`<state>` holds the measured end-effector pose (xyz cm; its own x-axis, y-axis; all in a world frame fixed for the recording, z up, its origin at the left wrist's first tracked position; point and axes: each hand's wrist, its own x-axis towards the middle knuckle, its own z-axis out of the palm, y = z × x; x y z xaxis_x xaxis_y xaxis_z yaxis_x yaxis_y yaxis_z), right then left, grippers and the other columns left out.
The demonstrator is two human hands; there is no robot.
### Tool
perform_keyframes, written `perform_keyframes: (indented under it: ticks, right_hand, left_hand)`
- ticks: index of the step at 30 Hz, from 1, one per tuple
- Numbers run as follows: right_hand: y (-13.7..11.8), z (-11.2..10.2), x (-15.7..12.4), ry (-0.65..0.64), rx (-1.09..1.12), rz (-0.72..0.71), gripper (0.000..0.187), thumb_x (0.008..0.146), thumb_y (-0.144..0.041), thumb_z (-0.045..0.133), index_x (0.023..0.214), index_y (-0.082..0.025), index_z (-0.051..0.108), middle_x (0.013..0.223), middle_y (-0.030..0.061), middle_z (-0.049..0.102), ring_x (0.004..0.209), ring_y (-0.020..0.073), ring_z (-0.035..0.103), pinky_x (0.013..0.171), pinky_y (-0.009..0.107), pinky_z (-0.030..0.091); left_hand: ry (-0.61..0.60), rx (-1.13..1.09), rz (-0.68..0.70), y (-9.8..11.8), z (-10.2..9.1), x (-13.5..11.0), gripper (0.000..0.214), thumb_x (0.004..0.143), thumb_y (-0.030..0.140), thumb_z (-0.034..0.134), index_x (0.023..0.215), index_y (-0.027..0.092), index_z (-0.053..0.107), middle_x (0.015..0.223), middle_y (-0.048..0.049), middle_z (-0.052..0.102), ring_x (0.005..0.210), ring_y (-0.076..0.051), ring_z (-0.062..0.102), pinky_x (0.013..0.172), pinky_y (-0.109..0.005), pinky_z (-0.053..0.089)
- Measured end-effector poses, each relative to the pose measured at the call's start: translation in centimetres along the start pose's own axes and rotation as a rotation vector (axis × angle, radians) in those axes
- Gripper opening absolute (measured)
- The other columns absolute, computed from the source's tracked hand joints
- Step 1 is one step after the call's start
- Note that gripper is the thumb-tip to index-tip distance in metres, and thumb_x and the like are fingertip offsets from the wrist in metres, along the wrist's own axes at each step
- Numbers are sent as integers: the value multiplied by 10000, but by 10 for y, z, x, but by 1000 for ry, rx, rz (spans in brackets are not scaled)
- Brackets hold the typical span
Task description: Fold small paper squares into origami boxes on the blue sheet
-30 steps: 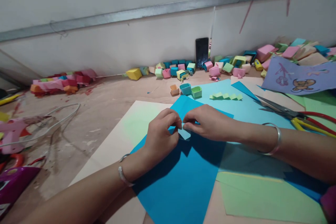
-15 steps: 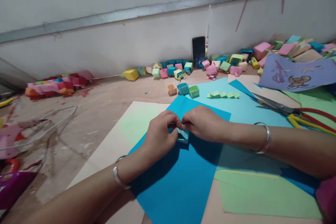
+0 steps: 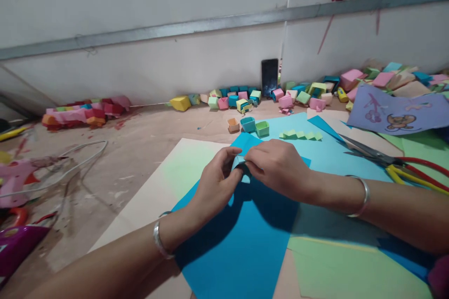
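Observation:
Between my hands is a small light-blue folded paper piece [image 3: 240, 162], raised a little over a blue paper sheet [image 3: 242, 243]. My left hand [image 3: 218, 173] pinches its left side, thumb below and fingers above. From the right, my right hand [image 3: 280, 168] grips the other side with fingertips pressed together. Part of the piece is hidden by the fingers. Just beyond my hands stand small open paper boxes: an orange one [image 3: 233, 125], a blue one [image 3: 248, 124] and a green one [image 3: 262, 128]. A zigzag-edged green paper strip [image 3: 300, 135] lies to their right.
Scissors [image 3: 386, 156] with red and yellow handles lie at right beside a purple drawing [image 3: 400, 110]. Many folded paper pieces line the wall around a phone [image 3: 270, 77]. At left are a pink glue gun [image 3: 17, 180] with a cable and a purple object [image 3: 21, 247].
The light-blue paper piece has been lifted off the blue sheet and turned in my hands. My left fingers have opened out a little around it. The view has tilted slightly upward.

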<state>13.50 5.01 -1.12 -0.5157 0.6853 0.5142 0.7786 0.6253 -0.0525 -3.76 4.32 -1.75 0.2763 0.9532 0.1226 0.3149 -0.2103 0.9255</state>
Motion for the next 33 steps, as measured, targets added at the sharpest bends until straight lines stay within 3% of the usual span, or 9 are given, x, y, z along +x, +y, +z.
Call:
perform_keyframes:
  ticks: [3, 8, 16, 20, 27, 33]
  right_hand:
    - [1, 3, -3, 98, -39, -68, 255, 922, -168, 485, 756, -150, 679, 683, 46, 667, 634, 158, 557, 602, 295, 310]
    - [-3, 4, -5, 197, -31, -131, 279, 970, -244, 458, 825, -136, 670, 746, 58, 682, 704, 165, 598, 624, 293, 350]
    - [-2, 6, -7, 288, -132, -188, 268, 928, -163, 468, 714, -150, 630, 665, 24, 649, 607, 136, 563, 568, 297, 328]
    - [-2, 4, -8, 290, -191, -227, 242, 913, -127, 473, 726, -150, 624, 650, 17, 627, 592, 134, 540, 565, 298, 316]
    - [-7, 7, -11, 249, -253, -233, 228, 910, -79, 476, 757, -125, 639, 659, 48, 617, 625, 154, 540, 567, 304, 302]
    - [-11, 4, -13, 189, -276, -198, 270, 886, -50, 468, 680, -153, 610, 622, 37, 592, 580, 155, 491, 539, 308, 254]
  left_hand:
    - [80, 36, 71, -6, 0, 2, 289, 800, 138, 510, 1085, 182, 527, 1065, -48, 629, 1008, -179, 600, 852, -310, 491]
    - [125, 355, 218, -7, -2, 1, 348, 773, 93, 489, 1104, 185, 547, 1017, -40, 650, 909, -177, 601, 842, -337, 484]
    - [14, 332, 182, 6, 4, -13, 455, 868, 255, 502, 1313, 164, 473, 1191, -108, 641, 925, -211, 633, 784, -354, 522]
    - [35, 351, 121, 8, 1, -13, 394, 869, 224, 466, 1258, 177, 509, 1138, -96, 660, 929, -216, 646, 719, -334, 528]
    - [72, 602, 274, -8, -6, -1, 286, 901, 249, 454, 1123, 207, 630, 1076, -62, 716, 947, -221, 669, 815, -343, 518]
    - [57, 717, 367, -9, -8, -2, 336, 918, 291, 440, 1152, 216, 669, 1080, -80, 735, 944, -240, 691, 844, -352, 514]
